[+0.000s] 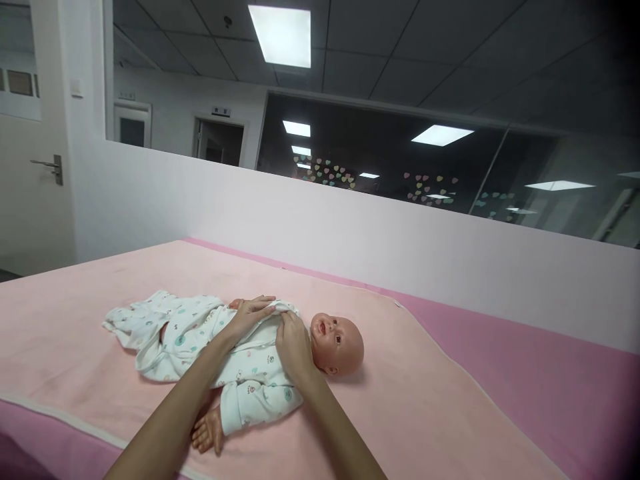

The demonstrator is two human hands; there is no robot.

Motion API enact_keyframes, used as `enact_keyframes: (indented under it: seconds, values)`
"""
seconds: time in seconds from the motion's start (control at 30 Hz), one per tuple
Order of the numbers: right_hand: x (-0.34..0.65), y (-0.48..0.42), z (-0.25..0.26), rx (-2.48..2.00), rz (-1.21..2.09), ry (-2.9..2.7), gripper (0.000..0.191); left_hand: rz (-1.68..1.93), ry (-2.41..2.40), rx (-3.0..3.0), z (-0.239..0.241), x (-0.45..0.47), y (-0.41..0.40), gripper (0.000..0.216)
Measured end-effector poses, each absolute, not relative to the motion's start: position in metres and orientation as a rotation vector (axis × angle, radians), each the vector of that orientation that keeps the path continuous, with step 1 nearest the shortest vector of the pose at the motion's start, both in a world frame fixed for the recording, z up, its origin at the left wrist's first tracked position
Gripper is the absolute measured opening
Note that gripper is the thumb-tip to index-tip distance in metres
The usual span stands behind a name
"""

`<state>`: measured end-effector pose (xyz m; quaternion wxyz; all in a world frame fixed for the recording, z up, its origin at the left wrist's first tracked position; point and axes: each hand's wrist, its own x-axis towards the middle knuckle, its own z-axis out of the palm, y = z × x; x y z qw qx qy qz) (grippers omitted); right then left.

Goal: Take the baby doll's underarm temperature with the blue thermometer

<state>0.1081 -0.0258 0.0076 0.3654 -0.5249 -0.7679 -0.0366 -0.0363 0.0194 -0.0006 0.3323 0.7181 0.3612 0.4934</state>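
Note:
A baby doll point(340, 341) lies on its back on a pale pink blanket point(425, 400), head to the right. It wears a white onesie point(195, 327) with small coloured prints. My left hand point(250, 312) rests on the doll's chest, fingers pinching the garment's collar at the far shoulder. My right hand point(294, 347) is closed on the collar fabric just below the doll's chin. One bare doll hand point(207, 432) sticks out of the near sleeve.
The blanket covers a darker pink mattress point(550, 360). A low white partition wall point(400, 240) runs behind the bed, with dark glass panels above. A white door point(30, 173) stands at the far left.

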Motion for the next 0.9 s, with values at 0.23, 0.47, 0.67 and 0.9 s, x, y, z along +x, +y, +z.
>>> enact_keyframes:
  seconds: [0.23, 0.47, 0.67, 0.9]
  values:
    - [0.101, -0.02, 0.025, -1.772, -0.148, -2.082, 0.029, 1.349, 0.864, 1.977, 0.0, -0.033, 0.018, 0.032]
    - [0.128, -0.039, 0.032, -1.535, -0.274, -1.923, 0.028, 1.324, 0.994, 1.799, 0.004, -0.033, 0.012, 0.042]
    - [0.167, -0.043, 0.026, -1.048, -0.341, -1.247, 0.024, 1.157, 0.818, 1.737, 0.016, -0.032, -0.003, 0.037]
    - [0.152, -0.047, 0.014, -0.928, -0.074, -1.216, 0.026, 1.378, 0.757, 1.524, 0.021, -0.03, -0.007, 0.037]
